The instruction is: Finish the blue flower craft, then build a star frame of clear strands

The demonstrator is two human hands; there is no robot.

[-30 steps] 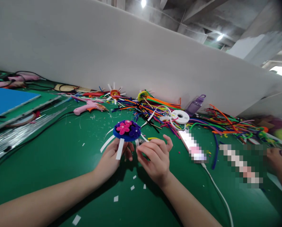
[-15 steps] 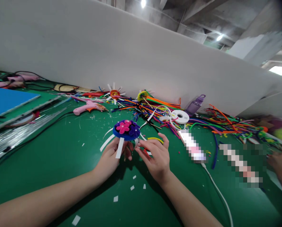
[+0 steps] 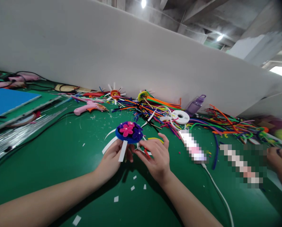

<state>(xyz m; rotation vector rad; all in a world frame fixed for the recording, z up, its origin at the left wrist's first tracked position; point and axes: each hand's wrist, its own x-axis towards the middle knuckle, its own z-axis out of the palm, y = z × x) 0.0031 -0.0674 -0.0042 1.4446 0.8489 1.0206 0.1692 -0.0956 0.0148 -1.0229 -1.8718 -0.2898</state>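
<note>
A round blue disc topped with pink and purple felt flowers (image 3: 126, 130) is held up over the table, tilted toward me. White strips hang from its rim, one pointing down at the front (image 3: 123, 152). My left hand (image 3: 110, 157) grips the disc from below; its fingertips are mostly hidden under it. Thumb and forefinger of my right hand (image 3: 157, 159) pinch a white strip (image 3: 138, 146) at the disc's right edge. Just behind that hand shows a yellow curved piece (image 3: 156, 139), with a red bit by the fingers; what they belong to is hidden.
A pink glue gun (image 3: 90, 107) lies behind on the green table (image 3: 84, 176). Colourful pipe cleaners (image 3: 164, 102), a white ribbon reel (image 3: 180, 116) and a purple bottle (image 3: 195, 105) line the wall. To the right are a cabled phone (image 3: 190, 145) and another person's hand (image 3: 279, 160).
The flower disc has moved slightly right and toward me, tilting a little, with my left hand following. My right fingertips have closed in on the strip at its right edge.
</note>
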